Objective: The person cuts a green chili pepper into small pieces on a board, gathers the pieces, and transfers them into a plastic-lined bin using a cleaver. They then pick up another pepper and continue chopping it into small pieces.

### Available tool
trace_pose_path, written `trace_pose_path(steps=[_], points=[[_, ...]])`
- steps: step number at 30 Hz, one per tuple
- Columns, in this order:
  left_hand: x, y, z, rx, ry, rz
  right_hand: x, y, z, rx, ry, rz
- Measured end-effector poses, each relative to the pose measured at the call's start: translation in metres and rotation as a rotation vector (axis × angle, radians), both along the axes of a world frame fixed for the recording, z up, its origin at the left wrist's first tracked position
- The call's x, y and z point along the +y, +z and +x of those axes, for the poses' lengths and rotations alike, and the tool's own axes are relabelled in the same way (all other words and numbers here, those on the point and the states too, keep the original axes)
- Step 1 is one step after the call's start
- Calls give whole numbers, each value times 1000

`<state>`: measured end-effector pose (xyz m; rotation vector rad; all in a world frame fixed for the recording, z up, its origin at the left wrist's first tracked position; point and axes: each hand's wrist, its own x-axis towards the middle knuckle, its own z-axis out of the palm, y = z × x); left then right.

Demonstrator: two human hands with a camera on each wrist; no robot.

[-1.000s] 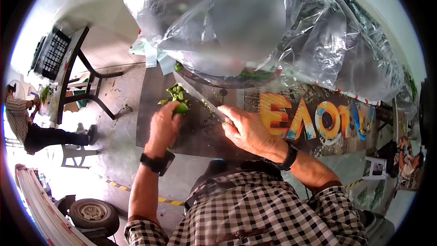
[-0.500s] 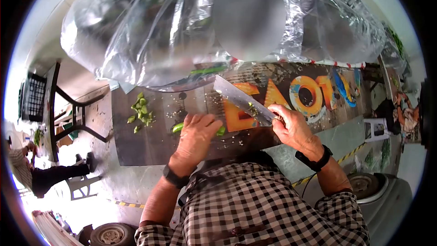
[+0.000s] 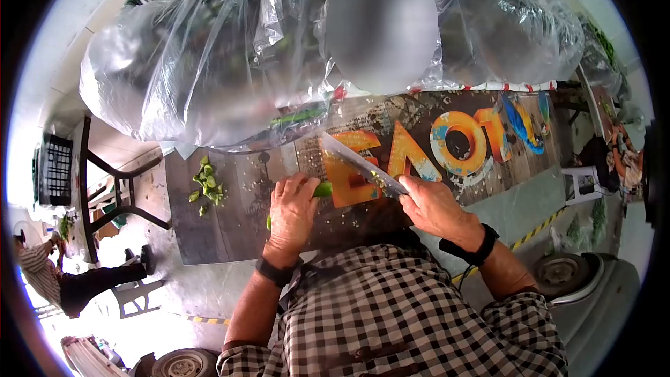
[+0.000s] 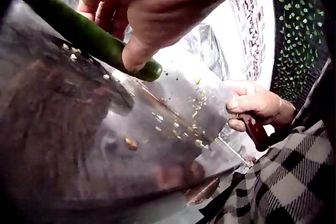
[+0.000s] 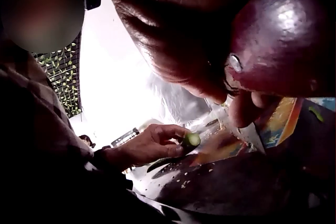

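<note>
Centre of the head view: the left hand (image 3: 291,213) pinches a long green pepper (image 3: 323,189) over the tabletop (image 3: 209,241), thumb near its exposed end; the right hand (image 3: 436,207) has its fingers wrapped round the handle of a broad knife (image 3: 357,161), blade apart from the pepper. Probable hazards: a stroke begun too far in could nick the thumb; the smooth, rounded skin could roll, misdirecting the edge.

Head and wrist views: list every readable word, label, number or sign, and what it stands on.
"LOVE": on the table, upside down in the head view, the E partly behind the knife.
Small print on the table: too faint to read.
Print on the white surface, left wrist view: too blurred to read.
</note>
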<state>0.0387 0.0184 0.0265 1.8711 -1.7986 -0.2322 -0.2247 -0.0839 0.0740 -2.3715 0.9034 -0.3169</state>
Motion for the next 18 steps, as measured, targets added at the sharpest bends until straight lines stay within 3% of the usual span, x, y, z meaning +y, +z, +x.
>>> trace_pose_path(steps=[7, 16, 18], points=[[-6, 14, 3, -124, -131, -5, -8, 1, -1, 52, 43, 48], [-10, 1, 5, 48, 93, 37, -11, -5, -4, -43, 28, 79], [-11, 2, 6, 186, 141, 114, -11, -7, -5, -77, 8, 106]])
